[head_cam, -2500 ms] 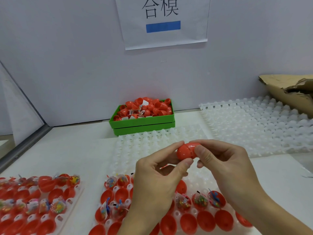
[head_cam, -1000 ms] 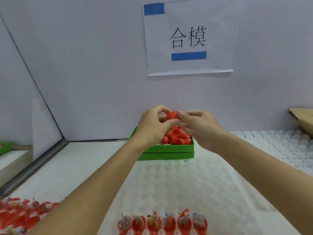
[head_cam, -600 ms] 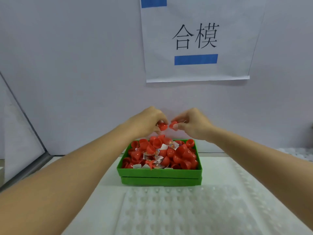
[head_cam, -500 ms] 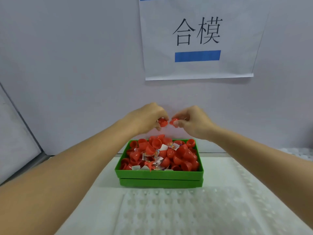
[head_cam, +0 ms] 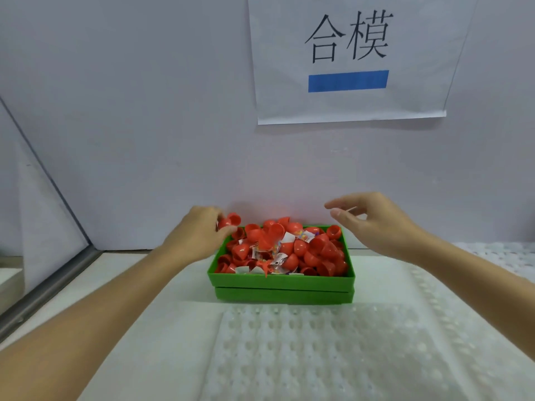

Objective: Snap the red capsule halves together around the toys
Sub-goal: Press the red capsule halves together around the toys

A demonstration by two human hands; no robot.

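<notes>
At mid-frame the left hand (head_cam: 199, 235) pinches a red capsule half (head_cam: 231, 219) just above the left rim of the green bin (head_cam: 278, 280) heaped with red halves and packets, while the right hand (head_cam: 373, 219) hovers spread and empty, so this looks like a pause between capsules, and the next move calls for a toy-filled mate.

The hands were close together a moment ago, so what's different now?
The hands moved apart. The right hand went right and now hangs open, holding nothing red. The left hand went left and down, still holding a red capsule half by the box edge. The green box stayed put, still heaped with red halves.
</notes>
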